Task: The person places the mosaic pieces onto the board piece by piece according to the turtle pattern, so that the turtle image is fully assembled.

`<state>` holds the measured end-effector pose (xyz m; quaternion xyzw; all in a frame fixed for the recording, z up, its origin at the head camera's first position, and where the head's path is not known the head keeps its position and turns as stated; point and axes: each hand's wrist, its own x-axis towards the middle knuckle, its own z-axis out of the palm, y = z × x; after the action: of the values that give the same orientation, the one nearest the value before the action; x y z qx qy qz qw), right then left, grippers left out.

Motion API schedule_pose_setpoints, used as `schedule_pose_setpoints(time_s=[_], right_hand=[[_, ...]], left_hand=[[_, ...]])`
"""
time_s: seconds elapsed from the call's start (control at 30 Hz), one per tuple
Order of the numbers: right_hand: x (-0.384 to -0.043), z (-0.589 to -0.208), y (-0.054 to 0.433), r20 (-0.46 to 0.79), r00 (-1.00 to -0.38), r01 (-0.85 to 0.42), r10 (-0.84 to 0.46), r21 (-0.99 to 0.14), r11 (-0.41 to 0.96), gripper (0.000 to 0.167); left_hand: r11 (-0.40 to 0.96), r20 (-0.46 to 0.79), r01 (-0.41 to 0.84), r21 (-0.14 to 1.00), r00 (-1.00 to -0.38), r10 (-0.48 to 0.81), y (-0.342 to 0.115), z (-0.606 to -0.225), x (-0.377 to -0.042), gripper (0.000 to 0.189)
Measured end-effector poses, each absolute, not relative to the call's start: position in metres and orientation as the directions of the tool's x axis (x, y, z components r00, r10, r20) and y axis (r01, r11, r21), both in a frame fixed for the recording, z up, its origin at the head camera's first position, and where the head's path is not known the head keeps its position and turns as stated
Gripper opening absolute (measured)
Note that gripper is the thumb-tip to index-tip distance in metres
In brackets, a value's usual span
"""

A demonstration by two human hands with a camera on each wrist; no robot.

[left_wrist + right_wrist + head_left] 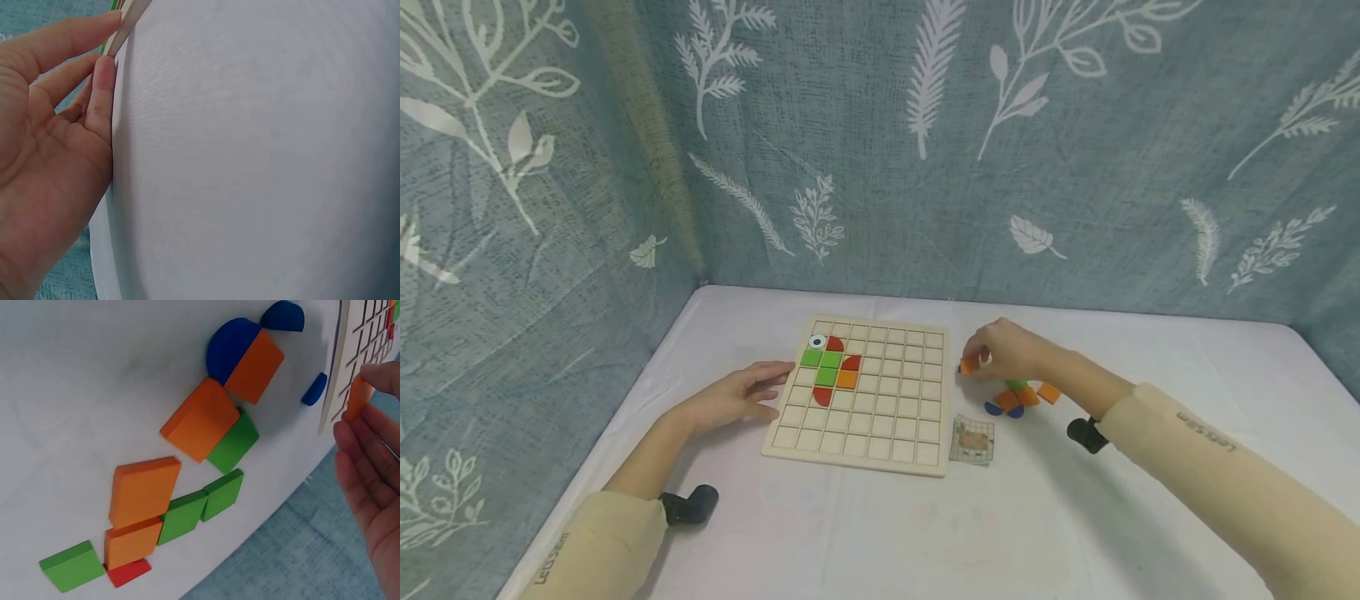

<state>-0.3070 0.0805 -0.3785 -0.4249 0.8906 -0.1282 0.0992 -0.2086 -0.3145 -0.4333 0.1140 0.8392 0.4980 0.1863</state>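
Observation:
A wooden grid board [895, 398] lies on the table, with several coloured tiles in its upper left cells. Among them are a white eye tile [817, 342], green squares [827, 377], an orange square [846, 379] and red rounded pieces [822, 396]. My left hand [739, 398] is at the board's left edge, its fairly straight fingers and thumb touching the side. To the right of the board, my right hand [1009, 348] pinches an orange tile [358, 398] between thumb and fingers, above the table. A small blue rounded piece [314, 389] lies below that hand.
Loose orange tiles [144, 490], green tiles [72, 565], blue rounded pieces [231, 347] and a red piece [129, 572] lie scattered right of the board. A picture card [973, 440] sits by its lower right corner. A patterned curtain [865, 208] hangs behind the white table [865, 542].

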Motion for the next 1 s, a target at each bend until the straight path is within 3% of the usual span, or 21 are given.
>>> schedule_pose_setpoints(time_s=[0.2, 0.4, 0.6, 1.0], right_hand=[[-0.303, -0.378, 0.067, -0.052, -0.613, -0.733, -0.788, -0.336, 0.592, 0.022], [-0.299, -0.379, 0.045, 0.016, -0.570, -0.764, -0.821, -0.379, 0.523, 0.020], [-0.298, -0.380, 0.020, 0.049, -0.520, -0.811, -0.853, -0.342, 0.475, 0.018], [-0.285, -0.382, -0.025, 0.025, -0.526, -0.799, -0.850, -0.355, 0.485, 0.024]], left_hand=[[0.479, -0.194, 0.010, 0.878, -0.907, 0.375, -0.315, -0.435, -0.207, 0.073], [0.484, -0.188, 0.019, 0.875, -0.908, 0.374, -0.315, -0.436, -0.206, 0.073], [0.488, -0.187, 0.023, 0.873, -0.907, 0.377, -0.316, -0.436, -0.206, 0.072], [0.482, -0.184, 0.021, 0.876, -0.909, 0.374, -0.315, -0.435, -0.207, 0.071]])
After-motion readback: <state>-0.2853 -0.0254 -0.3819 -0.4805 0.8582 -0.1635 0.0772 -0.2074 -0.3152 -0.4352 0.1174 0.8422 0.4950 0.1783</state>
